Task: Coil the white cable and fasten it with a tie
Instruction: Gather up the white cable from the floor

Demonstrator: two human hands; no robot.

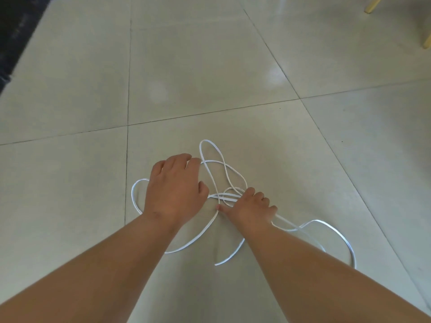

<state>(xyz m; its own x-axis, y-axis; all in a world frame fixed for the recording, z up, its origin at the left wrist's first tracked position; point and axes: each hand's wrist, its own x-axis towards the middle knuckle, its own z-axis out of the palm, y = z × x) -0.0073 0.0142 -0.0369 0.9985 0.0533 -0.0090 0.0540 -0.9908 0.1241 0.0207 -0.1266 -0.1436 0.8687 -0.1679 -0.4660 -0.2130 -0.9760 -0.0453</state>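
1. I see pale glossy floor tiles [210, 66] with thin dark grout lines, and window glare lies on them in soft patches.
2. A dark strip [16, 31] runs along the far left edge of the floor. Two yellow furniture legs [373, 4] poke in at the far right corner, well apart from the person's hands.
3. The white cable [225, 195] lies on the tiles in loose, uneven loops. One narrow loop reaches away from the person, one curves out to the left, and a wide one sweeps out to the right. One loose end rests on the floor between the forearms.
4. The left hand and wrist cover the spot where the left loop joins the rest. The right forearm hides part of the wide right loop.
5. The left hand [175, 190] is palm down over the cable, with its fingers [179, 158] bent toward the floor and its thumb tucked in beside the crossing strands. A strand runs off from its fingertips, but I cannot tell whether it actually grips the cable.
6. The right hand [251, 206] sits low on the floor with its fingers curled round several gathered strands, which come out again behind the wrist. Its thumb [221, 208] stretches left along the tile.
7. Both bare forearms reach forward, and the hands are near each other.
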